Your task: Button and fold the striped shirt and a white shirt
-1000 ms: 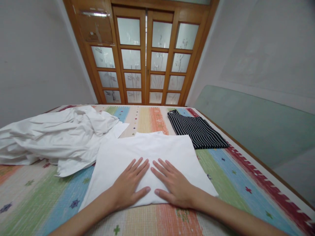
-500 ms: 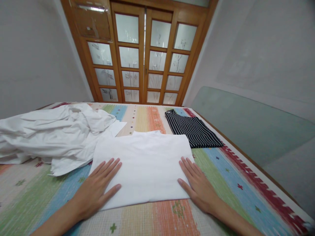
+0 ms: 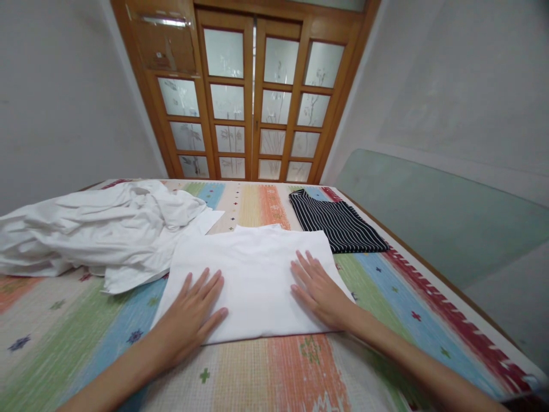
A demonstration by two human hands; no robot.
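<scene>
A white shirt (image 3: 257, 274), folded into a wide flat shape with its collar at the far edge, lies in front of me. On its left part rests my left hand (image 3: 193, 315), palm down with the fingers spread. My right hand (image 3: 319, 289) lies flat on the right part, fingers stretched and pointing away from me. Neither hand grips the cloth. Left of the folded shirt is a crumpled heap of white clothing (image 3: 107, 229), one corner of it close to the shirt.
A folded black garment with white stripes (image 3: 337, 223) lies at the far right, just beyond the shirt. Under everything is a colourful striped bed cover (image 3: 244, 372). A pale green panel (image 3: 429, 212) borders the right side; wooden glazed doors (image 3: 253, 103) stand at the far end.
My right hand has slid inward and farther away across the shirt. My left hand has shifted slightly right and away. The view has moved a little.
</scene>
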